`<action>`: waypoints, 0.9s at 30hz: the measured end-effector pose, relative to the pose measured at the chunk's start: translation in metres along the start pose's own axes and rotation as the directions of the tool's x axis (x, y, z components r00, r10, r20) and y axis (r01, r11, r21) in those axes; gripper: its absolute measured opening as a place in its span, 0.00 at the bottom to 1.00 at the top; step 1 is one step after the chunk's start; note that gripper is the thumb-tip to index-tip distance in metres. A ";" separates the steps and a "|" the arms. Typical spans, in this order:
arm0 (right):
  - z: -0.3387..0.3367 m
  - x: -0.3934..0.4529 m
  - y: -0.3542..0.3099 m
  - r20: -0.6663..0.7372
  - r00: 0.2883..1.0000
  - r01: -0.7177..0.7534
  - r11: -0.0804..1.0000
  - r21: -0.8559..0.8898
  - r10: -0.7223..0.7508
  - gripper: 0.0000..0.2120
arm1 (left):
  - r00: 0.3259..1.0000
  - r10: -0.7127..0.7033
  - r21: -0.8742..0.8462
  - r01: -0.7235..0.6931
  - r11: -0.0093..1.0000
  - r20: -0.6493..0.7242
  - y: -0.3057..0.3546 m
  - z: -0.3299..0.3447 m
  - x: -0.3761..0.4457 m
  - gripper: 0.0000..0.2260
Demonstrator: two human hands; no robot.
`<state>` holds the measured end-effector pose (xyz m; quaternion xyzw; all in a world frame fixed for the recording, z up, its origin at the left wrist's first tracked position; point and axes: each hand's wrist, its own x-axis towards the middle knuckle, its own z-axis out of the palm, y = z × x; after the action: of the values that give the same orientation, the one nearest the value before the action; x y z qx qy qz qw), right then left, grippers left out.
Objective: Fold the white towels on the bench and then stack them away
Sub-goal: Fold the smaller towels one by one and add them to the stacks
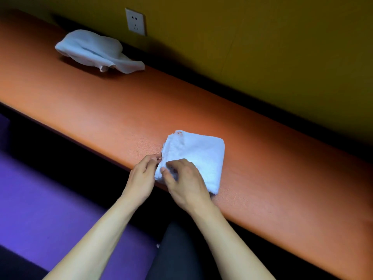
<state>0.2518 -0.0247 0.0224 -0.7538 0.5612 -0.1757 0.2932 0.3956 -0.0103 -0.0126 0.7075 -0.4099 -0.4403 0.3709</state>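
A folded white towel (198,156) lies as a small square near the front edge of the orange bench (125,110). My left hand (142,175) is at the towel's left edge, its fingertips pinching the cloth layers there. My right hand (185,180) lies on the towel's near left corner, fingers curled and pinching the cloth. A second white towel (94,50) sits crumpled and unfolded at the far left of the bench, close to the wall.
The bench runs diagonally along a yellow wall (262,47) with a white socket (135,22) above the crumpled towel. A purple floor (40,209) lies below the bench's front edge. My dark-clothed leg (177,253) is at the bottom.
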 end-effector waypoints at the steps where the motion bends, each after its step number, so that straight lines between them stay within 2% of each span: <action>1: -0.005 -0.004 0.005 -0.066 0.998 0.024 0.997 0.068 -0.019 0.13 | 1.000 -0.007 0.018 0.007 1.000 -0.011 0.003 0.001 0.000 0.17; 3: -0.018 -0.010 0.020 -0.291 0.955 0.009 0.982 0.190 0.048 0.12 | 0.999 -0.014 0.070 0.016 0.997 -0.037 0.006 0.005 0.001 0.14; 5: -0.033 -0.015 0.042 -0.430 0.868 -0.144 0.955 0.261 0.248 0.10 | 0.999 -0.022 0.126 0.027 0.992 -0.034 0.009 0.011 0.000 0.16; 7: -0.045 -0.020 0.066 -0.409 0.786 -0.366 0.882 0.297 0.463 0.10 | 0.999 -0.026 0.194 0.032 0.981 -0.031 0.013 0.020 -0.001 0.18; 8: -0.048 -0.021 0.075 -0.342 0.759 -0.458 0.828 0.325 0.554 0.11 | 0.999 -0.040 0.234 0.047 0.971 -0.035 0.017 0.024 -0.001 0.20; 10: -0.045 -0.023 0.086 -0.186 0.739 -0.536 0.733 0.420 0.647 0.10 | 0.996 -0.078 0.270 0.088 0.959 -0.048 0.025 0.032 -0.004 0.24; 13: -0.038 -0.023 0.091 -0.067 0.710 -0.550 0.612 0.569 0.701 0.14 | 0.985 -0.161 0.122 0.167 0.978 -0.056 0.036 0.037 -0.008 0.30; 15: -0.039 -0.024 0.093 0.110 0.688 -0.530 0.393 0.751 0.718 0.21 | 0.979 -0.202 0.023 0.203 0.979 -0.039 0.039 0.036 -0.012 0.30; 17: -0.048 -0.031 0.089 0.285 0.704 -0.544 0.237 0.805 0.650 0.21 | 0.977 -0.213 -0.023 0.212 0.977 -0.009 0.042 0.034 -0.018 0.30; 18: -0.052 -0.035 0.087 0.334 0.719 -0.556 0.215 0.803 0.610 0.20 | 0.978 -0.211 -0.042 0.211 0.977 0.008 0.045 0.034 -0.022 0.30; 20: -0.058 -0.044 0.086 0.331 0.731 -0.536 0.202 0.820 0.596 0.19 | 0.983 -0.183 -0.075 0.185 0.980 0.034 0.050 0.034 -0.032 0.29; 25: -0.087 -0.072 0.096 0.180 0.771 -0.382 0.217 0.898 0.611 0.12 | 0.989 -0.070 -0.110 0.084 0.990 0.127 0.071 0.052 -0.063 0.24; 27: -0.106 -0.088 0.102 0.136 0.775 -0.344 0.231 0.910 0.618 0.12 | 0.988 -0.017 -0.117 0.035 0.992 0.155 0.081 0.067 -0.075 0.21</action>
<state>0.0857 0.0122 0.0444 -0.2296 0.6117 -0.4422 0.6145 0.2920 0.0151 0.0606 0.6532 -0.4009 -0.5221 0.3742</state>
